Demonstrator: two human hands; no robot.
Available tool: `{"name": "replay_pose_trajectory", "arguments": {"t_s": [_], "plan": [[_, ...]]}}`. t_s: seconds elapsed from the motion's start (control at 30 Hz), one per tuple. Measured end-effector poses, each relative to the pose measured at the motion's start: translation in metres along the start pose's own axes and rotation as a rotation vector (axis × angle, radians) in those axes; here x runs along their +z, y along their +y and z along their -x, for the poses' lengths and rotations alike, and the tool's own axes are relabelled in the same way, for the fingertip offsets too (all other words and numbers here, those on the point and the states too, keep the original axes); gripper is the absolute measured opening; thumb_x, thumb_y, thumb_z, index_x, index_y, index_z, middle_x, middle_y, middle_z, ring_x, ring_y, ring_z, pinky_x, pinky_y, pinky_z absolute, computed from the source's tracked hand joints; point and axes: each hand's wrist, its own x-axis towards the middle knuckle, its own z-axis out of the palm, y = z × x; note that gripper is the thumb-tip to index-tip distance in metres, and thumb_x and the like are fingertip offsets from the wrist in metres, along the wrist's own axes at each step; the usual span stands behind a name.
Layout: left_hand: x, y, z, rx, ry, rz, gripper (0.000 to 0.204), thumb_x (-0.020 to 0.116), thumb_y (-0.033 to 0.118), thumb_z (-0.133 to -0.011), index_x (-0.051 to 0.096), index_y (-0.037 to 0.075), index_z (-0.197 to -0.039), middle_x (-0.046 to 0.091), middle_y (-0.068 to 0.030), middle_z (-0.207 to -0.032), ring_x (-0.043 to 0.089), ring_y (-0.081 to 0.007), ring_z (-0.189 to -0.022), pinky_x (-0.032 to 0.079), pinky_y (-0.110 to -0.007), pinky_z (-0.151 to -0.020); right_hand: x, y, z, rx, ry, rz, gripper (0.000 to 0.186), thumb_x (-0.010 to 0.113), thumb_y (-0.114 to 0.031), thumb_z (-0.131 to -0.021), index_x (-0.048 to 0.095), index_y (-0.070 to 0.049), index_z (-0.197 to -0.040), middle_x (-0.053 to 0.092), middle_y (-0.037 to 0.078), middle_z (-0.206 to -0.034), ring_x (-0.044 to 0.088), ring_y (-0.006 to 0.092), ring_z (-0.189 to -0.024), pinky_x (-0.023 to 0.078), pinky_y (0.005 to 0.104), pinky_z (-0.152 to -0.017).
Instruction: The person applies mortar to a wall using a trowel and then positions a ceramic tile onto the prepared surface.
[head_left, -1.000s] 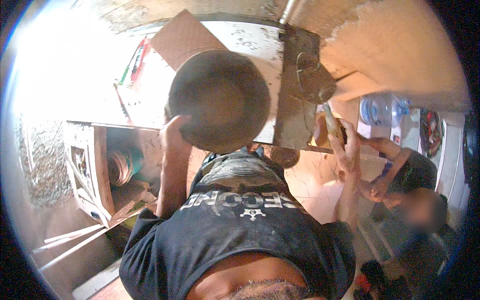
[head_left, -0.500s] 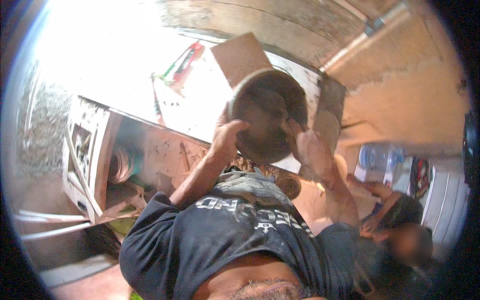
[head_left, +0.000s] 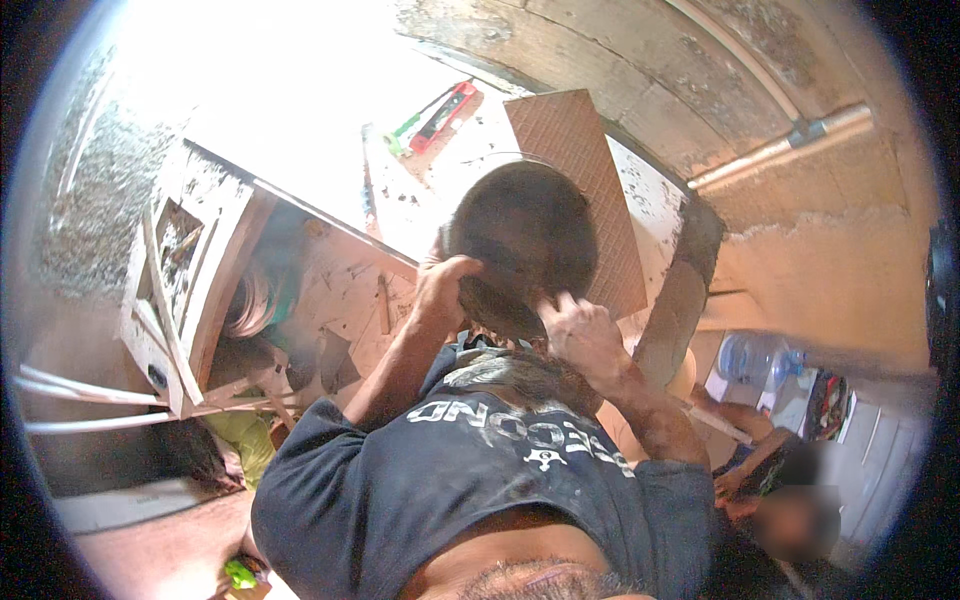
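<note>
A dark, deep round bowl [head_left: 525,230] stands tilted in front of my chest, its mouth facing me. On its left side my left hand [head_left: 445,288] grips the rim, thumb lying over the edge and the other fingers hidden behind the wall. My right hand [head_left: 583,335] is closed at the lower right part of the bowl, knuckles up and fingertips against or just inside the near wall. Whether those fingers pinch anything small is hidden. Partly behind the bowl, a brown textured board [head_left: 575,150] lies on the white tabletop [head_left: 640,185].
Red and green items [head_left: 440,120] lie on the brightly lit table beyond the bowl. Loose wooden strips [head_left: 165,310] lean at the left. A rough wall [head_left: 810,240] closes off the right. Another person [head_left: 765,460] sits low at the right, near a clear blue water bottle [head_left: 755,355].
My right hand has shifted left and down along the bowl, and its fingers are more curled. The bowl has turned slightly. The whole view has shifted, showing more of the board.
</note>
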Motion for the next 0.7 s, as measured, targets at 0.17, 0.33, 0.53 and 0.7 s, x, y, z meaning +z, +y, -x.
{"name": "replay_pose_trajectory", "arguments": {"t_s": [0.17, 0.33, 0.53, 0.7], "plan": [[-0.025, 0.017, -0.011, 0.014, 0.06, -0.079, 0.05, 0.05, -0.007, -0.065, 0.05, -0.001, -0.115, 0.06, -0.0119, -0.093, 0.06, -0.0207, -0.077, 0.051, -0.031, -0.068, 0.013, -0.01, -0.011, 0.094, 0.115, -0.173, 0.031, 0.059, -0.024, -0.079, 0.055, -0.007, -0.104, 0.056, 0.017, -0.082, 0.063, 0.0342, -0.071, 0.053, 0.0413, -0.059], [-0.04, 0.022, -0.017, 0.008, 0.184, -0.148, 0.053, 0.05, -0.003, -0.066, 0.044, -0.002, -0.119, 0.057, -0.0124, -0.098, 0.058, -0.0232, -0.082, 0.05, -0.034, -0.072, 0.025, -0.018, -0.009, 0.216, 0.135, -0.245, 0.039, 0.06, -0.017, -0.077, 0.056, -0.009, -0.114, 0.057, 0.016, -0.087, 0.063, 0.0317, -0.074, 0.053, 0.0401, -0.064], [-0.06, 0.017, -0.032, 0.014, 0.23, -0.125, 0.055, 0.052, -0.004, -0.065, 0.047, 0.004, -0.119, 0.056, -0.0092, -0.095, 0.057, -0.0224, -0.08, 0.049, -0.034, -0.072, 0.045, -0.006, -0.009, 0.344, 0.192, -0.575, 0.042, 0.062, -0.02, -0.079, 0.053, -0.004, -0.117, 0.06, 0.017, -0.092, 0.063, 0.0325, -0.08, 0.051, 0.0391, -0.072], [-0.092, 0.014, -0.054, 0.041, 0.196, -0.154, 0.051, 0.052, -0.002, -0.068, 0.048, 0.004, -0.119, 0.056, -0.0083, -0.095, 0.056, -0.0204, -0.081, 0.048, -0.032, -0.071, 0.052, 0.0, 0.01, 0.503, 0.162, -1.26, 0.048, 0.06, -0.027, -0.083, 0.048, 0.001, -0.12, 0.062, 0.016, -0.098, 0.062, 0.0255, -0.086, 0.049, 0.0336, -0.077]]}}
